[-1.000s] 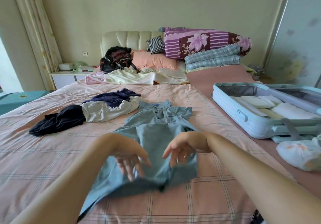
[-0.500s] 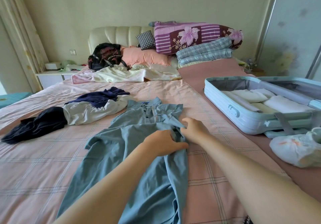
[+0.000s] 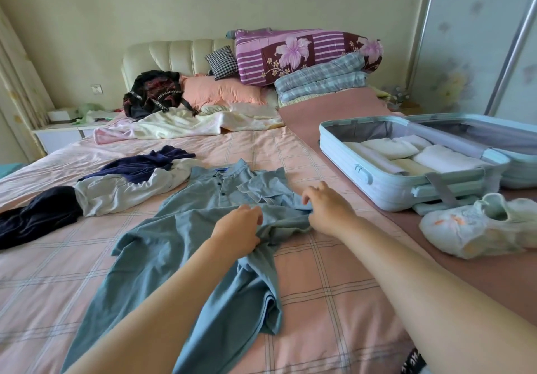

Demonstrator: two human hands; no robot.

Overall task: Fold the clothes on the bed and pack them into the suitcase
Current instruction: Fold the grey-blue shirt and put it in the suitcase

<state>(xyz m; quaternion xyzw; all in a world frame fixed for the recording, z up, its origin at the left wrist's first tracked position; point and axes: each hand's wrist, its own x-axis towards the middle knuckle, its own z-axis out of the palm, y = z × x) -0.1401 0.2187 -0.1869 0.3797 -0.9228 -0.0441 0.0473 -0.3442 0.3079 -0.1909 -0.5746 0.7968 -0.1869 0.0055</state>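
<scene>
Two bare arms reach forward over a pink checked bed point(image 3: 319, 292). A blue shirt point(image 3: 174, 246) lies spread at the centre of the view, collar toward 12 o'clock and hem toward 6 o'clock. The left hand point(image 3: 236, 232) rests on the shirt's middle, fingers curled into a bunch of its cloth. Just beside it, at 2 o'clock, the right hand point(image 3: 329, 209) pinches the shirt's sleeve edge between thumb and curled fingers. At 3 o'clock from the shirt an open pale-blue suitcase point(image 3: 386, 196) lies on the bed, with folded whites point(image 3: 436, 158) inside. At 10 o'clock sits a heap point(image 3: 125, 182) of unfolded white and navy garments. Pillows point(image 3: 220, 94) are piled at 12 o'clock.
</scene>
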